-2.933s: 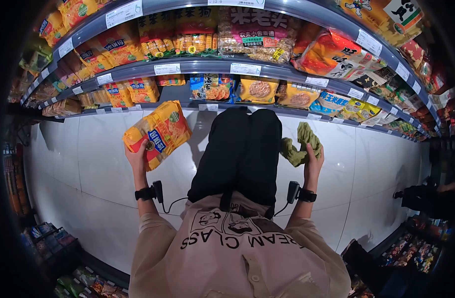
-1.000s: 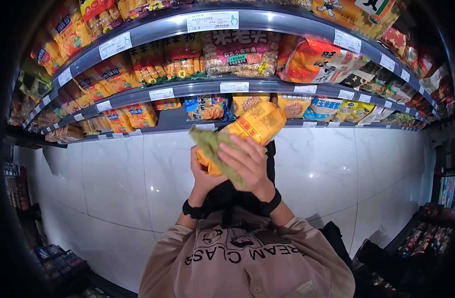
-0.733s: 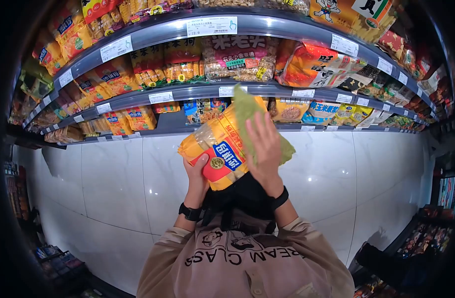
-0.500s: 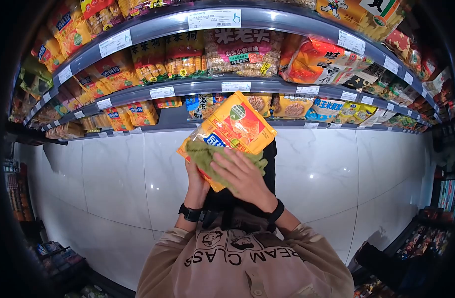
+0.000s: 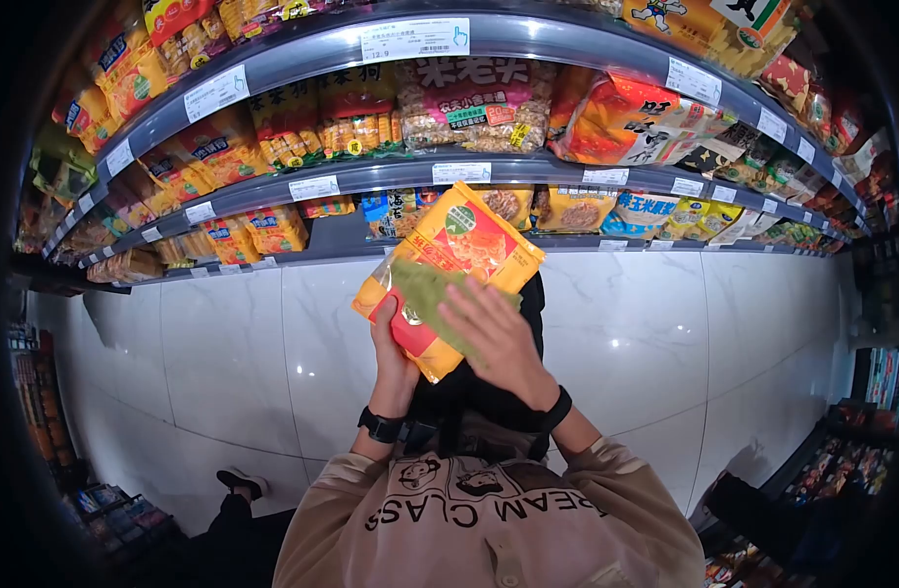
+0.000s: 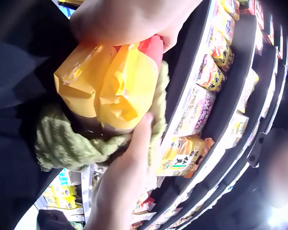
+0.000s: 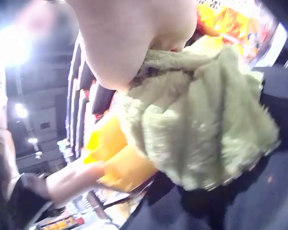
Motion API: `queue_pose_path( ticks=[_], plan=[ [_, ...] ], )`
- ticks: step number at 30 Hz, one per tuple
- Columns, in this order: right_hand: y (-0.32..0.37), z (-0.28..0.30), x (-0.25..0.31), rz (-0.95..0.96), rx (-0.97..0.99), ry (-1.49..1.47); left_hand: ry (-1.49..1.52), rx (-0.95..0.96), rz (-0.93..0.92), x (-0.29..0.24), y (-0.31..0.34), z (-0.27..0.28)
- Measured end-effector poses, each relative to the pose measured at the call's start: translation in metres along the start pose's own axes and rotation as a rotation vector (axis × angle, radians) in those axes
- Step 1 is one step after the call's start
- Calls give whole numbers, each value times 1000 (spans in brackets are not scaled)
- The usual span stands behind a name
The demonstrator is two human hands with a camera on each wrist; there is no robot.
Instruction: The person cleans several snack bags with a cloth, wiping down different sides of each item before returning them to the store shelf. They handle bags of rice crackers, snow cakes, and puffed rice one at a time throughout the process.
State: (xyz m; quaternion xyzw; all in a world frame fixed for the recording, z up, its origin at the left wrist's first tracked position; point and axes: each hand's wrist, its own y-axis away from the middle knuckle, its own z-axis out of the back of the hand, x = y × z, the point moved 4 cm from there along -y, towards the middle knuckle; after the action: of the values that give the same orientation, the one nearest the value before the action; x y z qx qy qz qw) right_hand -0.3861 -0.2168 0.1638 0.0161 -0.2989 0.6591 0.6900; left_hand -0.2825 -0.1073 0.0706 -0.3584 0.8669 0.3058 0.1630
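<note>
In the head view a yellow-and-red snack bag (image 5: 474, 235) is held tilted over the lap, its printed front facing up. My left hand (image 5: 395, 361) grips its lower left edge, thumb on the front, the other fingers hidden underneath. A fuzzy green cloth (image 5: 420, 291) lies across the middle of the bag. My right hand (image 5: 499, 343) presses the cloth down with straight, slightly spread fingers. In the left wrist view the cloth (image 6: 67, 141) wraps along the bag's side, beside the yellow end (image 6: 127, 91). The right wrist view shows the cloth (image 7: 197, 124) hanging in folds below the hand.
Curved store shelves (image 5: 371, 176) packed with snack bags and price tags stand just ahead. White tile floor (image 5: 234, 363) stretches below on both sides. A person's shoe (image 5: 244, 482) shows at lower left. Darker racks (image 5: 832, 470) with goods stand at lower right.
My hands, at first wide apart, have come together, bringing the cloth onto the bag. The cloth has moved over the bag's front, and the bag has been turned. A shoe has appeared at lower left.
</note>
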Motion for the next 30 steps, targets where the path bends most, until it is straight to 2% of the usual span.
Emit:
queue_pose_path(
  ticks=[1, 3, 4, 5, 7, 9, 11, 12, 13, 14, 15, 17, 19, 22, 23, 24, 27, 29, 30],
  plan=[
    [-2, 13, -16, -110, -37, 12, -47, -80, -37, -3, 3, -3],
    [1, 22, -43, -261, -270, -19, -32, -72, -26, -7, 7, -13],
    [3, 20, -46, -298, -359, -112, 0, -63, 12, -6, 8, -14],
    [6, 16, -40, -294, -364, -111, 29, -54, 50, -6, 9, -15],
    [9, 10, -12, -204, -335, 84, 8, -34, 53, -8, 11, -22],
    [16, -7, 20, 18, -336, 74, 47, 1, 60, -10, 14, -30],
    [21, -11, 45, 273, -247, 179, 149, 6, 127, -1, 3, -4],
    [22, -10, 49, 339, -235, 203, 154, 94, 134, -4, 5, -13],
    [22, -8, 44, 339, -239, 205, 159, 182, 143, -9, 10, -28],
    [22, -2, 35, 319, -310, 166, -97, 173, -61, -19, 22, -44],
    [24, 6, 24, 301, -381, 126, -96, 177, -62, -19, 25, -44],
    [26, 18, -2, 152, -489, 87, 153, 24, 192, -10, 31, -36],
    [21, 20, -7, 40, -643, 37, 157, 23, 192, -8, 31, -37],
    [24, 1, 26, 193, -532, 75, 75, 92, 165, -7, 41, -41],
    [24, -8, 42, 248, -567, 100, 75, 97, 162, -8, 42, -40],
    [28, -11, 55, 285, -484, 132, 92, 128, 160, -8, 42, -38],
    [30, -9, 51, 479, -399, 207, 143, 212, 152, -12, 41, -30],
    [27, 3, 27, 353, -486, 50, 174, 272, 146, -15, 39, -29],
    [24, 13, 13, 269, -525, -8, -114, 243, -21, -29, 58, -54]
  ],
)
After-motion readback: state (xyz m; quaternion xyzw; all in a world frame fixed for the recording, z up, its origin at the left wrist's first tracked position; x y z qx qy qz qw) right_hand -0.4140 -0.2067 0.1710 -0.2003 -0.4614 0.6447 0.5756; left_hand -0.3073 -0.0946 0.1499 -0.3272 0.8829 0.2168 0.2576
